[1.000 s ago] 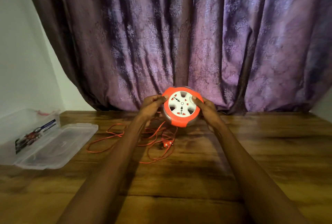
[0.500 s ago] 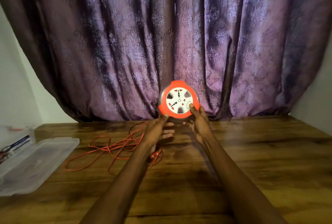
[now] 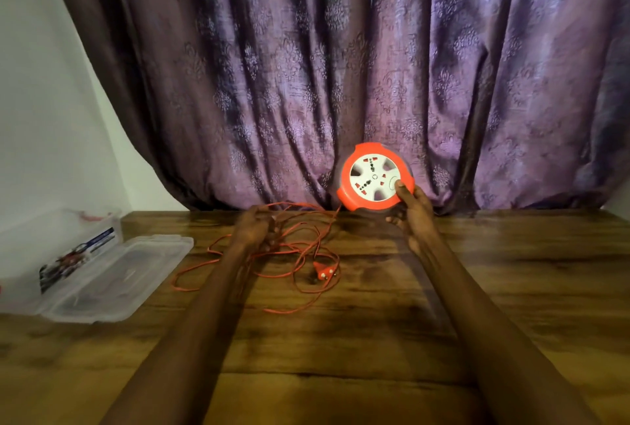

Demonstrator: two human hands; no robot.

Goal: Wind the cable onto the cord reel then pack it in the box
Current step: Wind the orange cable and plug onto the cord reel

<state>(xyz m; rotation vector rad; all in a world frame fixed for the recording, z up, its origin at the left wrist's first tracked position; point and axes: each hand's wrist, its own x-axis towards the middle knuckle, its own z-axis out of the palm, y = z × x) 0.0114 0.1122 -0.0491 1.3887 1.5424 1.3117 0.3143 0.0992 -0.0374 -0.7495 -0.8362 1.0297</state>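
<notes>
My right hand (image 3: pixel 410 213) holds the round orange cord reel (image 3: pixel 374 176) upright above the back of the wooden table (image 3: pixel 511 288), thumb on its white socket face. My left hand (image 3: pixel 254 228) grips strands of the thin orange cable (image 3: pixel 300 244) close to the tabletop. The cable runs from the reel's lower left to that hand and lies in loose loops on the table. Its orange plug (image 3: pixel 323 270) rests among the loops. The clear plastic box (image 3: pixel 61 244) stands open at the far left, its lid (image 3: pixel 116 278) lying flat beside it.
A purple patterned curtain (image 3: pixel 306 84) hangs right behind the table. A white wall (image 3: pixel 41 101) is at the left. A printed card (image 3: pixel 75 257) and small items lie inside the box.
My left hand let go of the reel and dropped left to take hold of the cable. My right hand alone keeps the reel, now further right. More cable lies pulled out.
</notes>
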